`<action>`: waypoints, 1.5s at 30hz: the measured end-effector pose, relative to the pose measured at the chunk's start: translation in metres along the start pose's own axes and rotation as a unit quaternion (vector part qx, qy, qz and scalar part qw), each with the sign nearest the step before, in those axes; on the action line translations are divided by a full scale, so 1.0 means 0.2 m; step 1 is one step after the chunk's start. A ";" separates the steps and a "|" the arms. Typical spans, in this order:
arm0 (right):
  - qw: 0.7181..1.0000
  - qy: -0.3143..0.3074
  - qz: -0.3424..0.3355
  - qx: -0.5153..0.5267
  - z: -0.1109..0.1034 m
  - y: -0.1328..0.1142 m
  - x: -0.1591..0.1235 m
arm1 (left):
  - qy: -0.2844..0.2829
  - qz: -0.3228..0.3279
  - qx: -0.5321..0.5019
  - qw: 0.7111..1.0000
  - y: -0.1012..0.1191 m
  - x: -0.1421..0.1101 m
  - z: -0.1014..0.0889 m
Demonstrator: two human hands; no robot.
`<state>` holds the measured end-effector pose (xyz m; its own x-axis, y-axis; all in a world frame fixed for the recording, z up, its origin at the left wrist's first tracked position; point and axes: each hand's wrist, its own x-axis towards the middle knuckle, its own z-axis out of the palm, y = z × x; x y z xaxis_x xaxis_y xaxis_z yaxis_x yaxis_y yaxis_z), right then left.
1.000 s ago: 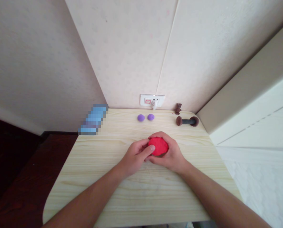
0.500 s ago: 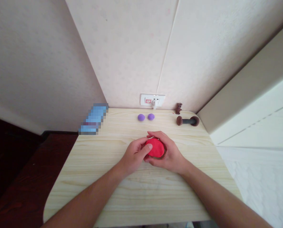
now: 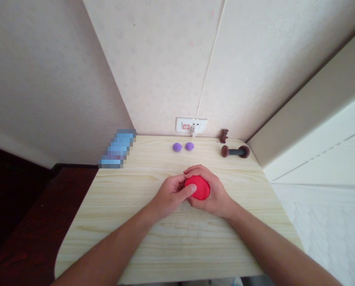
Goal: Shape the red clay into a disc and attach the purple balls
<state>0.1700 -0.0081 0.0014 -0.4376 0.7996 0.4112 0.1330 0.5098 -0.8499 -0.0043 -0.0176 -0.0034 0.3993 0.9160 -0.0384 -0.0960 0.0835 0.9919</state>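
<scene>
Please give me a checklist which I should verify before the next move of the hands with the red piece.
1. Left hand has contact: ok, its thumb presses on top of the red piece.
2. Right hand supports it: ok, it curls around the right side.
3. Underside of the red piece: cannot tell, hidden.
4. Two purple pieces away from the hands: ok, they lie beyond them, side by side with a small gap.
5. Dumbbell-shaped piece away from the hands: ok, it lies at the far right of the table.
6. Small brown figure upright: ok, it stands near the wall.
</scene>
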 end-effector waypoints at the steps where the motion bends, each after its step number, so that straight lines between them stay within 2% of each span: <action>1: 1.000 0.007 0.003 0.001 0.00 0.00 0.00 | -0.003 -0.003 -0.004 1.000 0.00 0.00 0.00; 16: 0.999 0.041 -0.003 -0.002 0.01 0.00 -0.01 | -0.030 -0.026 -0.009 0.999 0.01 0.00 -0.01; 20: 0.999 0.040 0.007 0.002 0.00 0.00 -0.01 | -0.020 -0.021 -0.005 1.000 -0.01 0.00 -0.02; 25: 0.998 0.009 0.031 0.052 0.00 -0.01 -0.01 | 0.023 -0.007 -0.033 0.999 -0.02 0.01 -0.02; 31: 0.985 -0.022 0.083 0.152 0.01 -0.01 -0.02 | -0.011 0.003 -0.026 1.000 -0.01 0.00 -0.01; 41: 0.998 -0.031 0.013 0.053 -0.01 0.01 0.00 | 0.019 0.024 -0.001 1.000 -0.02 0.00 -0.01; 45: 0.997 -0.029 0.032 0.060 -0.01 0.01 -0.01 | 0.003 0.024 -0.008 1.000 -0.01 0.00 -0.01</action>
<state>0.1724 -0.0085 0.0000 -0.4833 0.8073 0.3387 0.0556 0.4144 -0.9084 -0.0058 -0.0164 -0.0056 0.3892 0.9211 0.0084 -0.1294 0.0457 0.9905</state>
